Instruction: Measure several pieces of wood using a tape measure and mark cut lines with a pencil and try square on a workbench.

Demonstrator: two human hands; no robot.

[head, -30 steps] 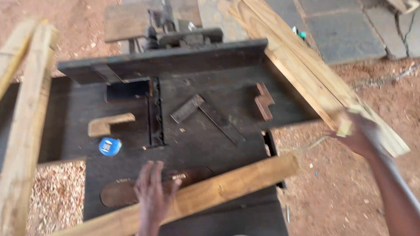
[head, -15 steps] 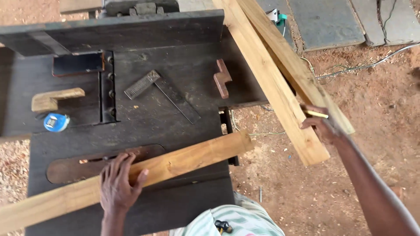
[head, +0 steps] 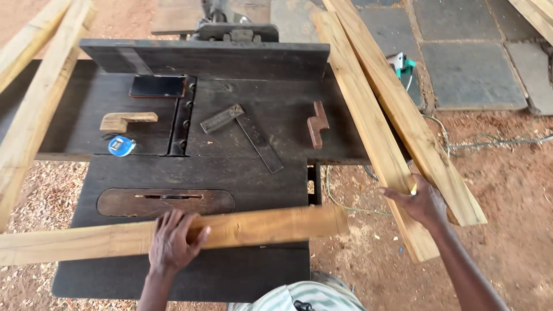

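- One head-worn view looks steeply down from above onto the dark saw table point(head: 247, 167).
- It faces forward, away from the wearer, toward the paved ground point(head: 461, 52).
- Close range: both forearms enter from the bottom edge.

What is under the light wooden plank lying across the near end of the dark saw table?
The light wooden plank rests on the dark saw table, just below the oval brown insert plate. The left hand presses on top. The table strip directly beneath is hidden.
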